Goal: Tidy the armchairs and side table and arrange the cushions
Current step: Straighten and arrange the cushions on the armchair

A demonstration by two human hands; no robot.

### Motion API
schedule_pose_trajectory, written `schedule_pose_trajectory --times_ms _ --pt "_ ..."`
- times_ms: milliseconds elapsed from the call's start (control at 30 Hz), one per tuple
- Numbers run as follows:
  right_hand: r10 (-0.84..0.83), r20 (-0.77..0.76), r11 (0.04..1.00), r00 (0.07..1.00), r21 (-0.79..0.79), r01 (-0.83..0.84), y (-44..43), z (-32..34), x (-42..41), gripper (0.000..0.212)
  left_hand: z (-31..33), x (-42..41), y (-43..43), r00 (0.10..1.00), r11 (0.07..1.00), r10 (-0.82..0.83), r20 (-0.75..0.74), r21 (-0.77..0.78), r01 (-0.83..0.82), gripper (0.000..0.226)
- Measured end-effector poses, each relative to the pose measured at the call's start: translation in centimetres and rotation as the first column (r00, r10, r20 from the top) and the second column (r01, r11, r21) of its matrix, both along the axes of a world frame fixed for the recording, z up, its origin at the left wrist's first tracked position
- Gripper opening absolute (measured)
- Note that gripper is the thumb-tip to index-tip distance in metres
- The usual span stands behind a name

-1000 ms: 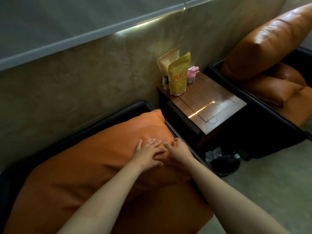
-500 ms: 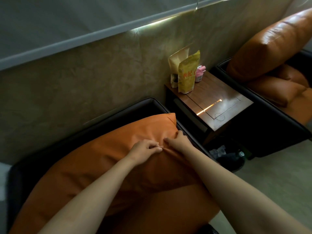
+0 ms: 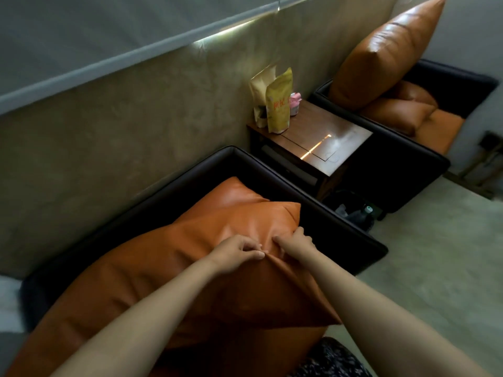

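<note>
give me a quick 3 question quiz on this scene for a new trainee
1. True or false: the left hand and the right hand both pinch a fold in the orange cushion.
2. Where does the yellow pouch stand? A: on the orange cushion. B: on the side table, by the wall. C: on a shelf.
3. Short answer: what stands on the floor in front of the side table?
Key: 1 true. 2 B. 3 a dark bin with rubbish in it.
</note>
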State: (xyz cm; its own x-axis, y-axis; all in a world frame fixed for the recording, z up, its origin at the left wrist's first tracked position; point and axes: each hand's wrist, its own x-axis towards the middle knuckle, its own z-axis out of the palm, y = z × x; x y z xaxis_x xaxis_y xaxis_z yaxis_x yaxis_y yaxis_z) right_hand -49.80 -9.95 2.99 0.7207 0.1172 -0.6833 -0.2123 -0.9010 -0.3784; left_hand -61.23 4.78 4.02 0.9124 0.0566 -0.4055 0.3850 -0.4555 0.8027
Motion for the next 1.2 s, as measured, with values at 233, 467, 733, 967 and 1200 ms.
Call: schedule_pose_trajectory --times_ms 233,467,733,967,1200 --pt "-0.080 -0.056 0.997 0.995 0.006 0.081 -1.8 -2.0 -3.4 0.085 -2.4 -1.8 -2.9 0.996 0.986 -0.087 0.001 0.143 0.086 0.015" --pt "-0.034 -0.093 0.991 0.995 0.124 0.045 -1.6 -1.1 -2.1 0.080 -3.3 -1.3 -2.1 0.989 0.981 0.135 0.067 0.128 -0.143 0.025" --pt "0.065 -0.021 0.952 0.998 0.300 -0.055 4.4 -1.9 1.2 0.071 -3.8 1.7 5.4 0.917 0.879 0.392 0.076 0.263 -0.398 0.043" --pt "0.162 -0.036 0.923 0.986 0.360 -0.138 9.6 -5.4 6.8 0.067 -6.2 7.5 10.0 0.866 0.836 0.499 0.032 0.248 -0.490 0.051" --pt "0.293 0.167 0.905 0.941 0.271 -0.329 14.7 -11.9 12.7 0.074 -13.9 11.8 14.4 0.771 0.789 0.610 -0.182 0.235 -0.568 0.093"
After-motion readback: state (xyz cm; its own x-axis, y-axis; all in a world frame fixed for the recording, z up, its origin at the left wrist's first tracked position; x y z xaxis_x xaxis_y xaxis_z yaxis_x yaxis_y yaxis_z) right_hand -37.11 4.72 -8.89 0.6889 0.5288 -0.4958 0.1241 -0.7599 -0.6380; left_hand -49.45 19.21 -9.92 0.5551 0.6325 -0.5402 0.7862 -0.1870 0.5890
